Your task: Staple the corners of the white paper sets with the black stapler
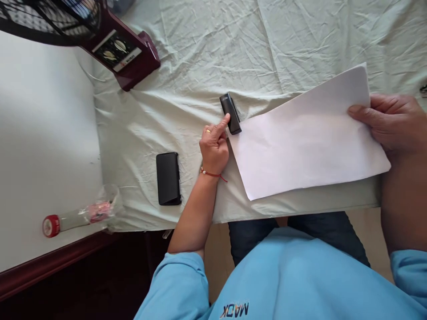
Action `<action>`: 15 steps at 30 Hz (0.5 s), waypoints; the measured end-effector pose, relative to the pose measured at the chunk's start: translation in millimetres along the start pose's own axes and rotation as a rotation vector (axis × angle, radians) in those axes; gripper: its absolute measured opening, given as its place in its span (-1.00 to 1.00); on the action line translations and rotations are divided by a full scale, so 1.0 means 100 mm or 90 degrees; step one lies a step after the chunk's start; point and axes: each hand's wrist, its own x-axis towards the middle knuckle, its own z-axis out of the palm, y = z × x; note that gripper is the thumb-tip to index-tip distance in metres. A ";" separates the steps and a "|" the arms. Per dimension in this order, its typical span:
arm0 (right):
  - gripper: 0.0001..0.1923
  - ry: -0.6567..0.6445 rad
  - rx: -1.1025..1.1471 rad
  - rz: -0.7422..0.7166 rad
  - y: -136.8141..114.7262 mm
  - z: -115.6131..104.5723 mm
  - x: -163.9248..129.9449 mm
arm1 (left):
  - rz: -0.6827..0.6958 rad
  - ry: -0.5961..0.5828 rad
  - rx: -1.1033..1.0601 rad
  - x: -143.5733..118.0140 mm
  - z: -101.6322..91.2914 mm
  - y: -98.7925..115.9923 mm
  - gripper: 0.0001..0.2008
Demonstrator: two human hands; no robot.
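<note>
– what does your right hand (395,119) have?
– the paper (307,144): your thumb lies on top at its right edge, your fingers closed in behind.
– and your left hand (215,149)?
– your index fingertip touches the black stapler (232,112), your other fingers curled; i can't tell whether they grip anything.
– where's the stapler?
– over the paper's far left corner, above the cloth (293,44). your phone (167,179) lies left of that hand.

Creased pale-green cloth covering (213,44), twelve o'clock; smooth white flat surface (43,133), nine o'clock; glossy dark-red edging strip (33,271), eight o'clock; pale beige floor (218,249), six o'clock; soft light.
</note>
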 end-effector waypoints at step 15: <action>-0.58 -0.001 0.084 -0.179 0.16 0.01 0.09 | -0.063 0.083 -0.181 0.02 0.00 0.01 -0.50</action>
